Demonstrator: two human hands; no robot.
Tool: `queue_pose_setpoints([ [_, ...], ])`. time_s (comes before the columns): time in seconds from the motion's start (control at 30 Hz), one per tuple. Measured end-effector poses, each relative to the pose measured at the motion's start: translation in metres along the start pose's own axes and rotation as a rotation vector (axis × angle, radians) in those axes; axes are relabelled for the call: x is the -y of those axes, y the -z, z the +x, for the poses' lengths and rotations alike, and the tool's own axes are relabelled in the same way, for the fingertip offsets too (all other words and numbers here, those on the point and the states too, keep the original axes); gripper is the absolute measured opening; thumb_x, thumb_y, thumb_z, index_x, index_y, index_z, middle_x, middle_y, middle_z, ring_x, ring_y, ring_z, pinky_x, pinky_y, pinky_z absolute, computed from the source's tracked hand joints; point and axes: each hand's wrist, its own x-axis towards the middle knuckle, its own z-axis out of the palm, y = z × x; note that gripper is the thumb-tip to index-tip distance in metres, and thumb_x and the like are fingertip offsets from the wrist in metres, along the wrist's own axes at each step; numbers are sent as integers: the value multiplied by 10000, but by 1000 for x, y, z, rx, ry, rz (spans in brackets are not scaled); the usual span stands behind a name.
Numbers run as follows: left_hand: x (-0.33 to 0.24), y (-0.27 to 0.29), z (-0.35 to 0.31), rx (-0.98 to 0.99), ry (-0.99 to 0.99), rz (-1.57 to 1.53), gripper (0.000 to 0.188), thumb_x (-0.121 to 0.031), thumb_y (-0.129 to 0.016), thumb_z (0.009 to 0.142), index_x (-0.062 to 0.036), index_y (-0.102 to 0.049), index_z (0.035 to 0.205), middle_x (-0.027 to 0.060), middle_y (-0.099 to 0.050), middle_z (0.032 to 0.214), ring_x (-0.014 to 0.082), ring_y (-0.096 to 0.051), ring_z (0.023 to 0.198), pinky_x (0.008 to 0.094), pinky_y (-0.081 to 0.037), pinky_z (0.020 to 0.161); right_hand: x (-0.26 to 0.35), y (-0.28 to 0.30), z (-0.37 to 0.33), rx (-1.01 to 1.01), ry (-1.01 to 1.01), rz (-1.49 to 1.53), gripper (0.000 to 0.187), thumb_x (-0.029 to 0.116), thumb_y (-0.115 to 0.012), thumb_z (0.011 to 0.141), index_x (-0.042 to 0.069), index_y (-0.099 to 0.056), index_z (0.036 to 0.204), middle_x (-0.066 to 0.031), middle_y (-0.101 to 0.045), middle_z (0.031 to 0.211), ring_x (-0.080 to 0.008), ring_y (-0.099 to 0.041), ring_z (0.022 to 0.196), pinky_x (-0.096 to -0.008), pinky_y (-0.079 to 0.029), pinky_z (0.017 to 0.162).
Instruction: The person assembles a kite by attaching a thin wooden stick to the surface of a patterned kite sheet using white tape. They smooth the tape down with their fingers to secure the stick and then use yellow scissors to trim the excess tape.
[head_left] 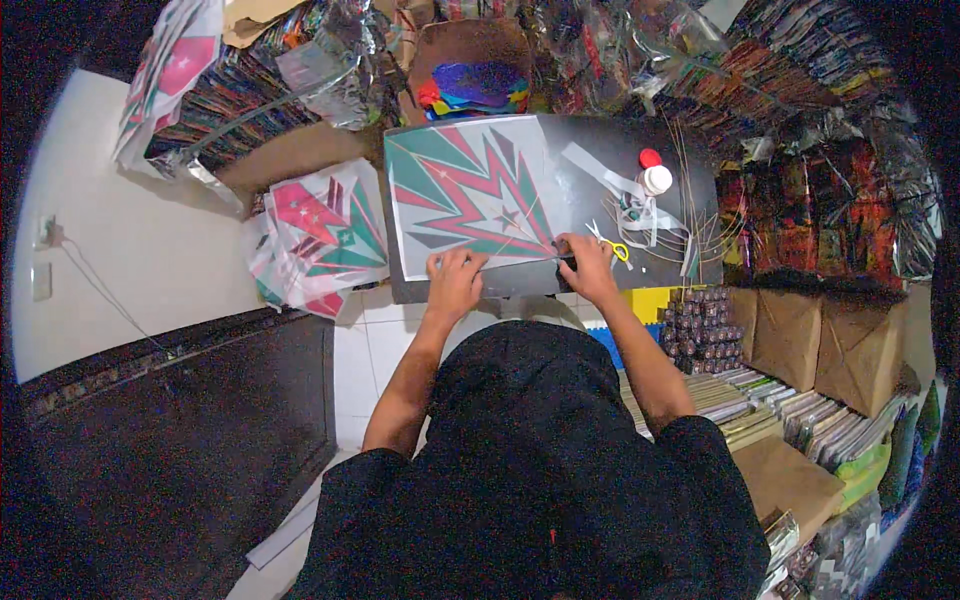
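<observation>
A thin paper sheet [470, 190] with green, red, grey and white jagged shapes and a star lies on the black table [580, 140]. Thin pale lines, seemingly slender sticks, run across it. My left hand [456, 282] rests on its near edge with the fingers apart. At the near right corner my right hand [590, 268] has thumb and fingertips closed about the sheet's edge; the exact grip is small and partly hidden. Just right of that hand lie yellow-handled scissors [612, 243]. Beyond them are white strips [640, 210] and a white bottle [655, 180] beside a red cap [650, 158].
Long thin sticks [692, 190] lie along the table's right end. More patterned sheets [325, 235] are piled to the left. Packed shelves [780, 90] and plastic-wrapped stock [820, 220] crowd the back and right. Small stacked containers [700, 328] and brown boxes [858, 348] stand nearer.
</observation>
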Motion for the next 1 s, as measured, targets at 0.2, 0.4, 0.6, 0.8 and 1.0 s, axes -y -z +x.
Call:
queue_pose_setpoints([
  [0.2, -5, 3, 0, 7, -16, 41, 409, -151, -718, 884, -223, -717, 1287, 9, -642, 1180, 236, -581, 1241, 549, -319, 1097, 0, 2, 1, -11, 34, 3, 483, 176, -766, 845, 177, -645, 1313, -29, -727, 1090, -295, -626, 1096, -540, -379, 968],
  [0.4, -5, 1, 1, 36, -32, 26, 459, -147, -739, 869, -241, -722, 1318, 22, -631, 1198, 237, -576, 1250, 553, -320, 1099, 1, 3, 3, 3, 54, -10, 443, 165, -745, 869, 186, -649, 1301, -28, -724, 1045, -294, -643, 1055, -541, -368, 972],
  [0.6, -5, -1, 0, 38, -22, 35, 479, -149, -758, 854, -246, -733, 1323, 31, -632, 1208, 235, -572, 1256, 551, -318, 1101, -1, 3, 3, 22, 62, -10, 412, 156, -734, 882, 186, -649, 1283, -24, -721, 1037, -295, -646, 1064, -540, -360, 971],
  [0.8, -9, 1, 1, 44, -1, 62, 479, -151, -751, 859, -246, -742, 1328, 35, -639, 1234, 231, -564, 1269, 553, -312, 1110, 1, 9, 4, 32, 89, -17, 418, 150, -737, 875, 182, -648, 1281, -34, -723, 1062, -304, -651, 1056, -536, -363, 963],
  [1.0, -11, -1, 1, 26, 18, 95, 443, -163, -742, 865, -252, -762, 1298, 23, -638, 1231, 226, -560, 1265, 541, -294, 1127, -3, 5, 8, 29, 101, -69, 410, 147, -728, 880, 173, -644, 1281, -54, -727, 1046, -308, -652, 1012, -520, -367, 924],
])
